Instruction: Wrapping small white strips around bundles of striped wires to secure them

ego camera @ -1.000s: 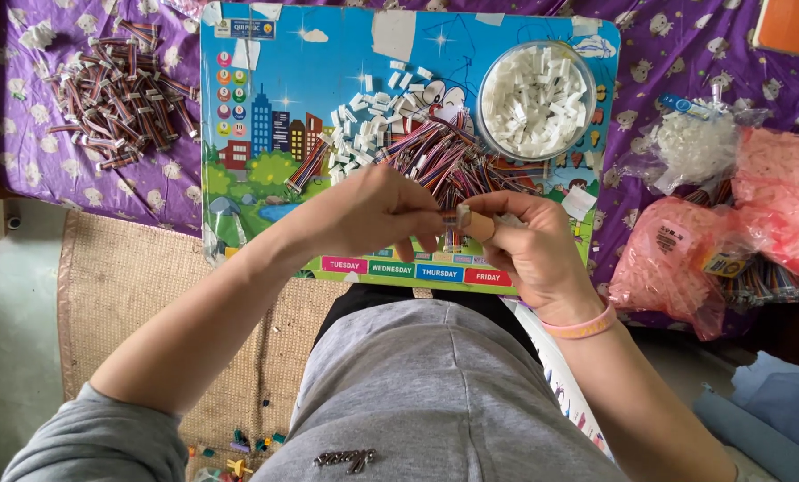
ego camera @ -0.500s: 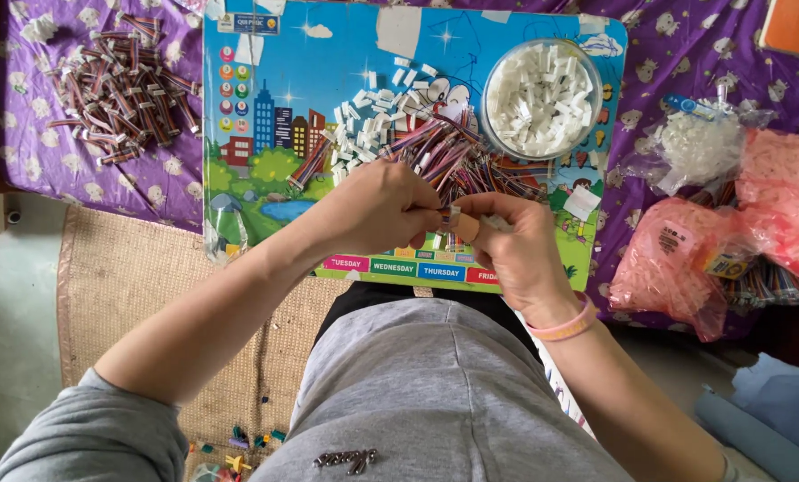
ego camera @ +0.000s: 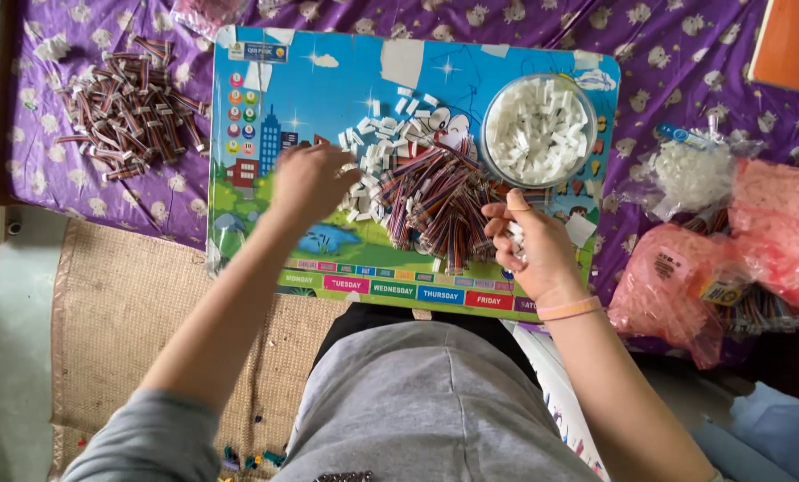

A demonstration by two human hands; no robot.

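A colourful picture board (ego camera: 328,98) lies across my lap and a purple cloth. On it sit a heap of thin multicoloured wires (ego camera: 439,201) and scattered small white plastic connectors (ego camera: 377,143). My left hand (ego camera: 308,183) reaches over the white connectors at the left edge of the wire heap, fingers curled down onto them. My right hand (ego camera: 529,245) rests at the heap's right side, closed around small white pieces. A clear round bowl (ego camera: 538,134) full of white connectors stands just above my right hand.
A pile of finished wire bundles (ego camera: 132,107) lies at the upper left on the purple cloth (ego camera: 685,62). Pink plastic bags (ego camera: 756,241) and a clear bag of white parts (ego camera: 689,174) sit at the right. A woven mat (ego camera: 123,330) covers the floor at lower left.
My hands were together at the board's near edge working one piece. They have separated: the left moved up and left to the white connectors, the right stayed low at the right.
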